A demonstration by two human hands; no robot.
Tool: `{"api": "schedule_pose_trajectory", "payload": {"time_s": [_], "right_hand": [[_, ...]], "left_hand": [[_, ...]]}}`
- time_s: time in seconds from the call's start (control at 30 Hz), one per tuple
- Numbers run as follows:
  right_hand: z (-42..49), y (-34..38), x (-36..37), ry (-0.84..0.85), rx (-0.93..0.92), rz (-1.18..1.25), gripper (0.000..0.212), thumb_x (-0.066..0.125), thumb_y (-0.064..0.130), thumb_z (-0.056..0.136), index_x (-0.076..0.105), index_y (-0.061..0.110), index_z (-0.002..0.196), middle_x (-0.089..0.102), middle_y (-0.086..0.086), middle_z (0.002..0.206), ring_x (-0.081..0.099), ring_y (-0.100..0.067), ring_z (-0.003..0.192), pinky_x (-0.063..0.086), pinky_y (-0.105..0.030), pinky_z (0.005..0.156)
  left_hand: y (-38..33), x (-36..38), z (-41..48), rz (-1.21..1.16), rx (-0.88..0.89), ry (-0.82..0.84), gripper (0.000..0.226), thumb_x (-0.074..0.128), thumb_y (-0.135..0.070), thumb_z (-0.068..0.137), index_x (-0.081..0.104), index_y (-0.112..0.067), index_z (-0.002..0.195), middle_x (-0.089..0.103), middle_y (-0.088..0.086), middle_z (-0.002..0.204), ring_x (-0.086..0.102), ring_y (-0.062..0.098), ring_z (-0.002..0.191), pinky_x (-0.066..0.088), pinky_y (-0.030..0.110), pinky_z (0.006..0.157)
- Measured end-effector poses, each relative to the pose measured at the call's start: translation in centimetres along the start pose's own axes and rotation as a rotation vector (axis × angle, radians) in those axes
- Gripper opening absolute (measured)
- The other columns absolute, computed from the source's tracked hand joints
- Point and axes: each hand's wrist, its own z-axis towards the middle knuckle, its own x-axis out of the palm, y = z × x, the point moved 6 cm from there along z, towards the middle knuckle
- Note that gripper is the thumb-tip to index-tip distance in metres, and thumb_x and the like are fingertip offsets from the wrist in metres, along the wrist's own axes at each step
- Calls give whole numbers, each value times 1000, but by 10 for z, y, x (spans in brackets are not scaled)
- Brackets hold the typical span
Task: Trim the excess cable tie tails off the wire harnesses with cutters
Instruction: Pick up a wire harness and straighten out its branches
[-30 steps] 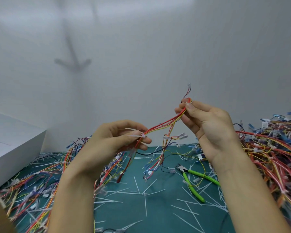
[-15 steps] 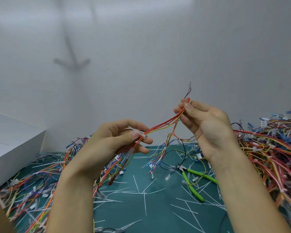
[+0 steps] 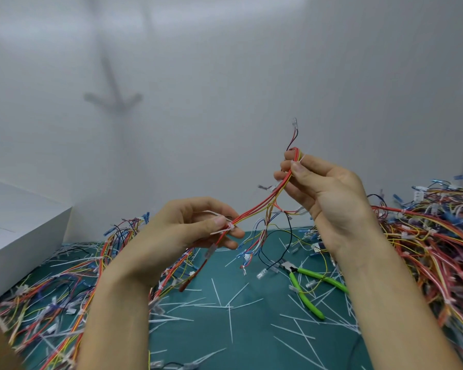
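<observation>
A wire harness [image 3: 262,202] of red, orange and yellow wires stretches between both hands, held up above the table. My left hand [image 3: 187,231] pinches its lower part at a white cable tie [image 3: 225,227] whose tail sticks out sideways. Higher and to the right, my right hand [image 3: 324,188] pinches the upper end between thumb and fingers; a short red and black lead pokes up above it. Loose branches with small connectors dangle from the harness's middle. The green-handled cutters [image 3: 306,285] lie on the green mat [image 3: 251,329], below my right wrist, untouched.
Piles of tangled harnesses lie at the left [image 3: 51,284] and right [image 3: 433,236] of the mat. Several cut white tie tails [image 3: 229,316] are scattered across the mat. A white box [image 3: 19,236] stands at the far left against the white wall.
Both hands have lifted the harness slightly, and its dangling branches have swung and risen off the mat. The cutters have not moved.
</observation>
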Motion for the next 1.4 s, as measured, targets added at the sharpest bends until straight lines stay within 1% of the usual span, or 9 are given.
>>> {"api": "schedule_pose_trajectory", "payload": {"time_s": [0.33, 0.5, 0.63, 0.73, 0.97, 1.07, 1.17, 1.3, 1.4], "right_hand": [[0, 2, 3, 62, -51, -36, 20, 57, 2, 95, 71, 12, 103, 75, 2, 82, 73, -11, 75, 54, -15, 64], [-7, 6, 20, 223, -182, -203, 24, 60, -1, 91, 71, 9, 110, 75, 0, 85, 73, -15, 77, 57, -20, 72], [-22, -1, 46, 575, -210, -451, 33, 64, -6, 87, 71, 14, 113, 77, 0, 90, 70, -8, 82, 58, -22, 78], [-31, -19, 56, 779, -123, -639, 32, 66, -6, 87, 71, 5, 117, 76, -12, 97, 70, -16, 87, 58, -29, 86], [-41, -56, 54, 940, 177, -924, 29, 72, 7, 87, 74, 18, 114, 78, -6, 88, 68, -7, 77, 55, -17, 71], [-38, -53, 49, 892, 177, -1031, 26, 67, 0, 87, 76, 15, 106, 77, -2, 93, 72, -9, 82, 59, -24, 71], [-21, -32, 42, 621, -4, -1079, 34, 50, -7, 85, 75, 14, 95, 76, 1, 87, 73, -12, 81, 62, -37, 70], [-7, -5, 24, 104, -137, -676, 22, 54, 12, 97, 73, 15, 86, 74, -2, 81, 72, -16, 76, 60, -29, 59], [-6, -4, 20, 25, -77, -491, 29, 55, 32, 99, 74, 13, 88, 76, -5, 84, 73, -18, 78, 62, -31, 63]], "left_hand": [[3, 0, 1, 54, -16, 11, 15, 54, 0, 95, 68, -3, 97, 76, 17, 93, 75, 26, 82, 57, 21, 72], [11, 7, 9, 177, -46, 28, 33, 51, 13, 92, 67, -7, 113, 77, 6, 105, 72, 17, 103, 54, 19, 86], [10, 4, 20, -403, -62, -140, 31, 49, -23, 99, 63, -6, 121, 75, 8, 110, 73, 20, 99, 59, 34, 82], [15, -1, 22, -809, -127, -212, 58, 39, -47, 101, 58, 4, 120, 73, 17, 112, 74, 24, 96, 63, 36, 73], [20, -19, 19, -679, -68, -392, 19, 65, -18, 83, 66, -2, 94, 71, 3, 67, 72, 16, 62, 62, 28, 63], [14, -23, 15, -505, 33, -353, 27, 65, -17, 76, 68, -6, 100, 72, 3, 71, 71, 17, 65, 60, 25, 63], [8, -21, 12, -267, 124, -316, 21, 65, -13, 83, 68, -10, 103, 76, 7, 86, 73, 19, 74, 61, 26, 71], [-5, -8, 12, -43, 253, -285, 11, 63, -2, 89, 68, -8, 97, 77, 8, 87, 73, 19, 76, 58, 29, 76], [-11, 7, 15, 67, 300, -203, 14, 62, 8, 89, 68, -4, 92, 77, 10, 85, 73, 17, 77, 57, 22, 73]]}}
